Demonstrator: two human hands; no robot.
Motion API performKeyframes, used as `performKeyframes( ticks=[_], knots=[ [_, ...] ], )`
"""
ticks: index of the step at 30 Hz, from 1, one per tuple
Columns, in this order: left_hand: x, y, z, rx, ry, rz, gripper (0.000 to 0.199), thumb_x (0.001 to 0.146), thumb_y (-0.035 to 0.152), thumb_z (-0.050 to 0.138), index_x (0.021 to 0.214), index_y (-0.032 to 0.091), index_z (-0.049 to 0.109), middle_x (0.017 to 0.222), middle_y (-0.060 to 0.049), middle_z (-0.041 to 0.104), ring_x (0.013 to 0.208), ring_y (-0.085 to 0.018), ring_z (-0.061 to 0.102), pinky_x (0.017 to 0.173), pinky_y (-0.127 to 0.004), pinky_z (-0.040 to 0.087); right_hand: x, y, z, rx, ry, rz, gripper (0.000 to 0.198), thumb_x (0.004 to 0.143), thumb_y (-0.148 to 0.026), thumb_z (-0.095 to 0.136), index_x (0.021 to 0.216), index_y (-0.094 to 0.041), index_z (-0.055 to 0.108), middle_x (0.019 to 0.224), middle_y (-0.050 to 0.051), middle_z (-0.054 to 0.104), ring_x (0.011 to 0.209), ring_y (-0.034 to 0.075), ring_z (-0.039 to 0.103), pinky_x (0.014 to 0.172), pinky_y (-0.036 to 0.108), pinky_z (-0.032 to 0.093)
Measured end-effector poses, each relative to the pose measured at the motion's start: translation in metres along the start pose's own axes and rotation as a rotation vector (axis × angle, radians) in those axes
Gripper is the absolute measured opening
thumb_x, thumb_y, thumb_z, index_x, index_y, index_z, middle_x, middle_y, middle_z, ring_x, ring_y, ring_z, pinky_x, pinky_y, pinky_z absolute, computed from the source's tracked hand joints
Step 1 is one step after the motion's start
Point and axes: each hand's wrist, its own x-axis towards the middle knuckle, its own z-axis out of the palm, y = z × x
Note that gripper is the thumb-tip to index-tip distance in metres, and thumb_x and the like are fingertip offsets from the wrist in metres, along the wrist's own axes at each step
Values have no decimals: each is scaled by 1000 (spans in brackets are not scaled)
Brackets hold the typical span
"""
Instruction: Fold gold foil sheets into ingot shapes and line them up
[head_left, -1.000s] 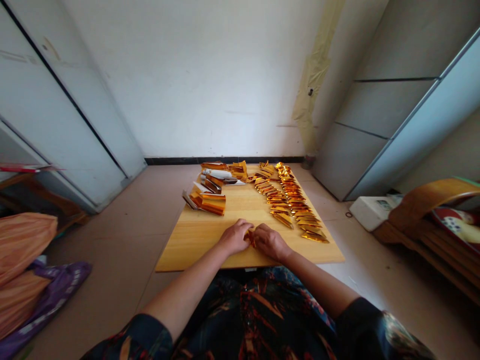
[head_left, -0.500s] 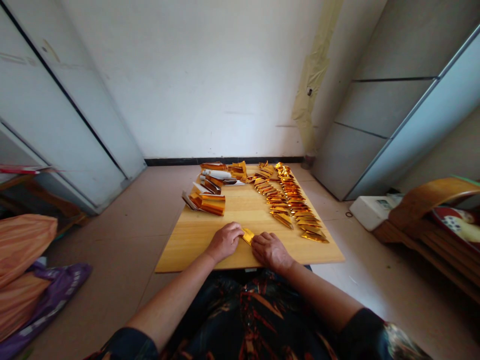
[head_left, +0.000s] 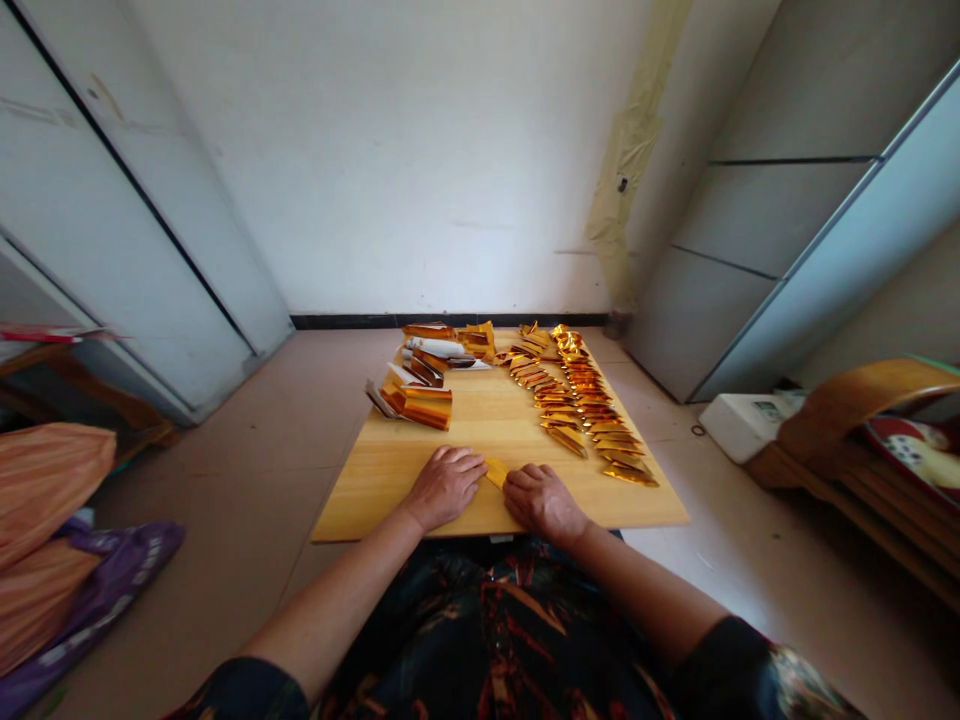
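A small folded piece of gold foil paper [head_left: 495, 473] lies on the wooden board near its front edge, between my two hands. My left hand [head_left: 446, 487] is closed at the paper's left end, fingers bent together and knuckles up. At the other end my right hand [head_left: 545, 502] has its curled fingers pressed on the paper, covering that end. Farther up on the right are two rows of folded gold paper pieces [head_left: 589, 400], overlapping one another. On the left sit curled gold foil sheets [head_left: 426, 408].
The wooden board [head_left: 360, 505] stands low in front of me. Behind it is a white wall [head_left: 435, 180]. Orange and purple bags [head_left: 56, 500] lie on the floor at left. A wooden chair [head_left: 862, 430] and a white box [head_left: 739, 425] are at right.
My left hand has turned from a fingertip pinch at the paper's upper left end to knuckles up, lower and flatter against it. The right hand stays put.
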Motion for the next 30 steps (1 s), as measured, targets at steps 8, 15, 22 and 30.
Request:
performKeyframes(
  ticks=[8, 15, 22, 30],
  knots=[
    [-5, 12, -2, 2, -27, -143, 32, 86, 26, 51, 117, 30, 60, 124, -2, 62, 120, -26, 48, 104, -56, 28, -10, 1, -1, 17, 9, -31, 19, 95, -26, 43, 92, -19, 60, 94, 5, 61, 88, 17, 47, 74, 31, 30],
    [-14, 1, 4, -30, -80, -135, 40, 88, 28, 49, 127, 35, 52, 133, -1, 56, 128, -26, 41, 106, -55, 27, -3, 2, -11, 99, -68, -8, 28, 93, -37, 46, 110, -20, 60, 121, 8, 58, 108, 21, 47, 88, 35, 33],
    [-15, 4, 5, -9, -121, -156, 41, 89, 25, 46, 129, 31, 50, 136, -2, 53, 129, -27, 39, 105, -55, 28, 21, -12, -1, 151, -111, 77, 53, 91, -47, 46, 135, -18, 45, 138, 12, 48, 126, 26, 38, 100, 43, 30],
    [-12, 10, 1, -24, -122, -221, 42, 87, 26, 47, 128, 35, 50, 135, -1, 54, 130, -27, 40, 107, -62, 21, 13, -17, 11, 138, -120, 118, 56, 92, -48, 43, 139, -17, 41, 143, 12, 42, 133, 26, 33, 108, 51, 21]
  ],
)
